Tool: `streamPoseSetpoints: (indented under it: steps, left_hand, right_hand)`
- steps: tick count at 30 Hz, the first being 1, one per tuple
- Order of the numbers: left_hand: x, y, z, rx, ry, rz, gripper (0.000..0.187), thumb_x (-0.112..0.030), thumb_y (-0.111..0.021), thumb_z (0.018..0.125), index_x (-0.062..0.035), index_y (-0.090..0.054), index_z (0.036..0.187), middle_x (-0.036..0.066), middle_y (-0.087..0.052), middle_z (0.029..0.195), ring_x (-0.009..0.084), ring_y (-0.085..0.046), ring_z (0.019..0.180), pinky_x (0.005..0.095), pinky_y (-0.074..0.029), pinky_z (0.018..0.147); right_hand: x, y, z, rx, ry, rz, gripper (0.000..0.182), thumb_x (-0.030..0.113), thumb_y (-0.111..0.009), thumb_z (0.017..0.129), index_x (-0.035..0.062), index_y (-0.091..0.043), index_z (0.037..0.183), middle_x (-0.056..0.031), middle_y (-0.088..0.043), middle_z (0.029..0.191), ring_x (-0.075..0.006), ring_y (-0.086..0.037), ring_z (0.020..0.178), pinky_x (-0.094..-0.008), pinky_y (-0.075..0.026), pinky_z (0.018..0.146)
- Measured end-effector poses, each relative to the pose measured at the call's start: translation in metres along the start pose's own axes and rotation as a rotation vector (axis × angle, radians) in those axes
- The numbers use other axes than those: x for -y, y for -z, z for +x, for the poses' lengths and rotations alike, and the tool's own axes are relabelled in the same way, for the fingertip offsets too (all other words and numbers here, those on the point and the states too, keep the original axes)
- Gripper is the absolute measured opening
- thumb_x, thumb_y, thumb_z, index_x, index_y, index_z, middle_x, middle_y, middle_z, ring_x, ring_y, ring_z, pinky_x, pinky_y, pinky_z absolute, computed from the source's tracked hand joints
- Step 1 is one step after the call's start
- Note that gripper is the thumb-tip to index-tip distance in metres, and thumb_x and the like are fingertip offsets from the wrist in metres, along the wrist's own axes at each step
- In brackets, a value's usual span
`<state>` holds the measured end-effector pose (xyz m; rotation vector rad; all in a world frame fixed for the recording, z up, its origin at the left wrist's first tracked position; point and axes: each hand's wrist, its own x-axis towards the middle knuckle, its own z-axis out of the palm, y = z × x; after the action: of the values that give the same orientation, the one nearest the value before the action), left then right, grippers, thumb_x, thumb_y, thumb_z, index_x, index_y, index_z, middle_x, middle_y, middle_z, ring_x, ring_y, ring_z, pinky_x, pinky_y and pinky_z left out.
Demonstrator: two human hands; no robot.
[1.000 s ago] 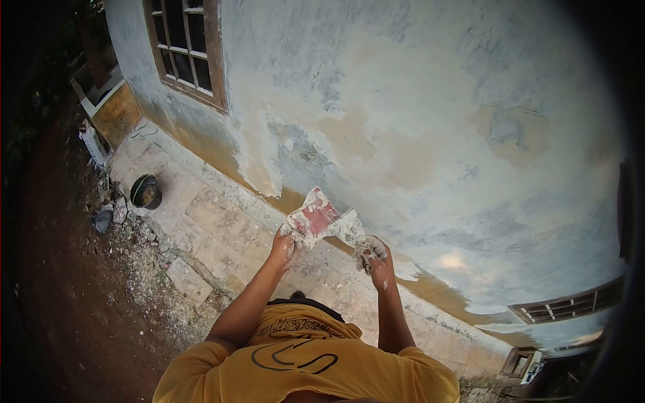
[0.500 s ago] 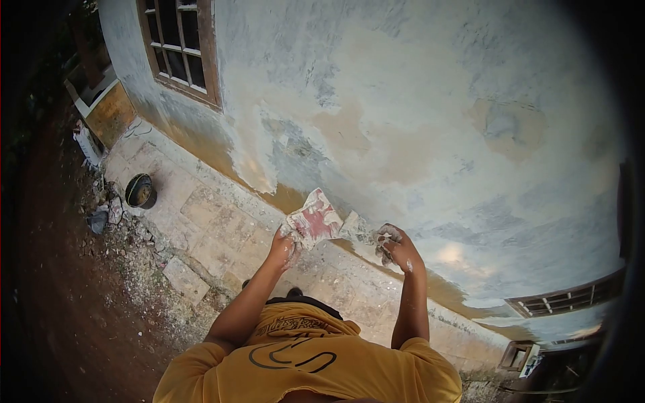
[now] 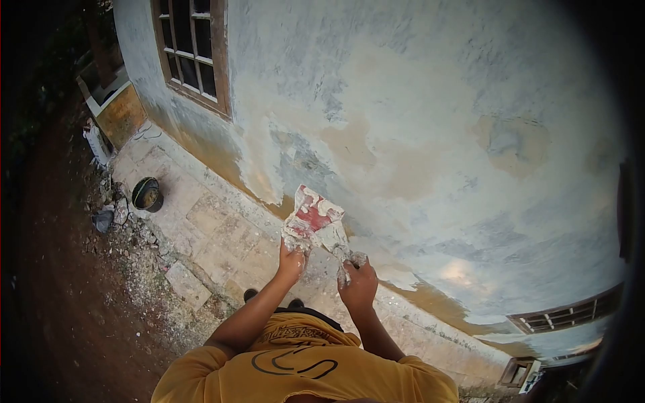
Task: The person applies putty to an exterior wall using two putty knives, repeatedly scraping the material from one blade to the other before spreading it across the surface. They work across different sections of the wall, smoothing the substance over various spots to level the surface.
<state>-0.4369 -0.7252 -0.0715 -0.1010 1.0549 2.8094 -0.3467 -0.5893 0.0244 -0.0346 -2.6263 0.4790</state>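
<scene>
My left hand (image 3: 291, 262) grips a red, plaster-smeared board (image 3: 310, 216) from below and holds it up in front of the wall (image 3: 430, 121). My right hand (image 3: 357, 282) grips a plaster-coated trowel (image 3: 334, 240) whose blade lies against the board's lower right edge. Both hands are caked in white plaster and sit close together above my yellow shirt (image 3: 302, 363). The wall behind them is patchy grey, white and tan.
A wooden-framed window (image 3: 193, 50) is in the wall at upper left. A stone-paved strip (image 3: 208, 228) runs along the wall base, with a dark bucket (image 3: 146, 194) on it. Rubble and bare red earth (image 3: 60, 269) lie to the left. Another window (image 3: 568, 310) shows at lower right.
My right hand came back from the wall at the right and brought the trowel onto the board. The board tilted up slightly in my left hand.
</scene>
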Motion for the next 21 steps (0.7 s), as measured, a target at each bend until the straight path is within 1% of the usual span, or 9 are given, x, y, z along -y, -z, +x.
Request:
streamPoseSetpoints:
  steps: [5, 8, 10, 13, 15, 17, 18, 19, 21]
  left_hand:
    - [0.019, 0.007, 0.002, 0.025, -0.016, 0.132, 0.052, 0.010, -0.036, 0.086, -0.0122, -0.032, 0.133, 0.006, -0.045, 0.124, 0.0166, -0.050, 0.106, 0.0317, -0.045, 0.089]
    - [0.031, 0.019, 0.001, 0.118, -0.121, 0.197, 0.052, 0.010, -0.035, 0.087, -0.0110, -0.030, 0.134, 0.007, -0.044, 0.126, 0.0180, -0.049, 0.109, 0.0330, -0.044, 0.090]
    - [0.029, 0.018, -0.002, 0.164, -0.158, 0.405, 0.054, 0.010, -0.035, 0.086, -0.0074, -0.027, 0.136, 0.010, -0.043, 0.129, 0.0204, -0.047, 0.114, 0.0350, -0.042, 0.093]
    - [0.023, 0.010, -0.005, 0.117, -0.064, 0.302, 0.055, 0.012, -0.034, 0.085, -0.0038, -0.026, 0.136, 0.012, -0.041, 0.132, 0.0226, -0.045, 0.118, 0.0368, -0.040, 0.096]
    - [0.018, 0.006, -0.002, 0.101, -0.060, 0.221, 0.055, 0.012, -0.034, 0.084, -0.0035, -0.027, 0.136, 0.012, -0.041, 0.133, 0.0235, -0.045, 0.119, 0.0373, -0.039, 0.097]
    - [0.013, 0.004, 0.003, 0.079, -0.060, 0.139, 0.055, 0.013, -0.033, 0.083, -0.0032, -0.028, 0.136, 0.012, -0.041, 0.133, 0.0244, -0.044, 0.120, 0.0378, -0.038, 0.099]
    - [0.010, 0.004, 0.006, 0.077, -0.054, 0.094, 0.054, 0.012, -0.033, 0.083, -0.0036, -0.029, 0.135, 0.013, -0.041, 0.133, 0.0250, -0.044, 0.120, 0.0379, -0.038, 0.099]
    - [0.009, 0.004, 0.008, 0.074, -0.046, 0.048, 0.054, 0.012, -0.032, 0.083, -0.0039, -0.030, 0.135, 0.013, -0.041, 0.132, 0.0256, -0.044, 0.120, 0.0381, -0.038, 0.100]
    - [0.010, 0.006, 0.009, 0.055, -0.021, 0.059, 0.054, 0.012, -0.032, 0.083, -0.0041, -0.030, 0.135, 0.013, -0.041, 0.132, 0.0260, -0.045, 0.119, 0.0384, -0.038, 0.100]
  right_hand:
    - [0.009, -0.014, -0.004, -0.027, -0.084, -0.016, 0.032, 0.003, -0.068, 0.057, 0.0049, -0.066, 0.089, -0.0175, -0.056, 0.093, -0.0358, -0.055, 0.080, -0.0423, -0.046, 0.068]
    - [0.004, -0.017, 0.002, -0.049, -0.110, -0.005, 0.034, 0.003, -0.069, 0.057, 0.0051, -0.065, 0.091, -0.0184, -0.055, 0.094, -0.0364, -0.055, 0.081, -0.0424, -0.045, 0.067]
    - [-0.002, -0.016, 0.009, -0.104, -0.085, -0.013, 0.033, 0.002, -0.067, 0.058, 0.0030, -0.064, 0.091, -0.0191, -0.055, 0.095, -0.0373, -0.055, 0.082, -0.0420, -0.046, 0.069]
    - [-0.016, -0.006, 0.023, -0.097, -0.118, 0.132, 0.032, 0.000, -0.065, 0.059, 0.0001, -0.063, 0.091, -0.0207, -0.055, 0.096, -0.0394, -0.056, 0.084, -0.0417, -0.047, 0.072]
    - [-0.037, -0.003, 0.030, -0.141, -0.084, 0.177, 0.035, 0.005, -0.069, 0.059, 0.0020, -0.064, 0.094, -0.0203, -0.056, 0.093, -0.0358, -0.057, 0.083, -0.0400, -0.047, 0.071]
    - [-0.056, 0.004, 0.034, -0.125, -0.173, 0.533, 0.029, 0.004, -0.068, 0.064, -0.0011, -0.063, 0.092, -0.0197, -0.058, 0.096, -0.0300, -0.059, 0.085, -0.0360, -0.048, 0.073]
    - [-0.077, -0.005, 0.030, -0.037, -0.230, 0.720, 0.025, 0.003, -0.064, 0.072, -0.0029, -0.060, 0.096, -0.0148, -0.061, 0.092, -0.0221, -0.060, 0.081, -0.0308, -0.048, 0.070]
    - [-0.070, 0.010, 0.036, -0.030, -0.227, 0.719, 0.025, 0.003, -0.064, 0.072, -0.0029, -0.060, 0.096, -0.0148, -0.061, 0.092, -0.0221, -0.060, 0.081, -0.0308, -0.048, 0.070]
    - [-0.056, 0.037, 0.048, 0.282, -0.501, 1.103, 0.024, -0.001, -0.057, 0.077, -0.0030, -0.058, 0.101, -0.0094, -0.062, 0.087, -0.0173, -0.060, 0.074, -0.0280, -0.049, 0.063]
